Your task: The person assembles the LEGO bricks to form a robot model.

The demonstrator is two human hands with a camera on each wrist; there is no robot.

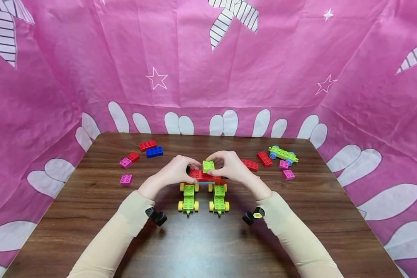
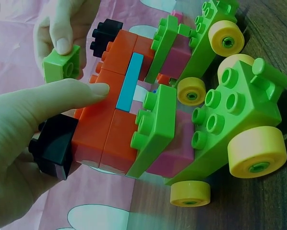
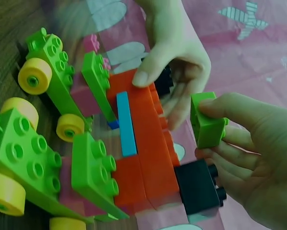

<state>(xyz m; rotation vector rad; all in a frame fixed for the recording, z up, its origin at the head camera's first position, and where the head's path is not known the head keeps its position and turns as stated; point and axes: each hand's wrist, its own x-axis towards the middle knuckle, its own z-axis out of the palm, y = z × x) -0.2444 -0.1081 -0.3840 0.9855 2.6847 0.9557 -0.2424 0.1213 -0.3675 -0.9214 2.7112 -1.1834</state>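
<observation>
My right hand [image 1: 229, 166] pinches a lime green brick [image 1: 208, 166] between thumb and fingers, just above a row of red bricks [image 2: 102, 98]. With thumb in front and fingers behind, my left hand [image 1: 179, 170] grips the left end of that red row. Black bricks [image 3: 196, 187] sit at both ends of the row, and a flat blue piece [image 3: 126, 123] lies along its near side. Beneath stand two lime green wheeled bases [image 1: 189, 202] with yellow wheels [image 2: 257, 152]; pink bricks [image 2: 174, 143] and green plates [image 2: 155, 129] join them to the red part.
Red bricks [image 1: 147, 145], a blue brick [image 1: 154, 152] and pink bricks [image 1: 126, 179] lie on the left of the wooden table [image 1: 90, 216]. To the right are more red bricks [image 1: 264, 158], pink bricks [image 1: 288, 174] and a green base with blue wheels [image 1: 283, 154]. A pink curtain [image 1: 201, 77] hangs behind.
</observation>
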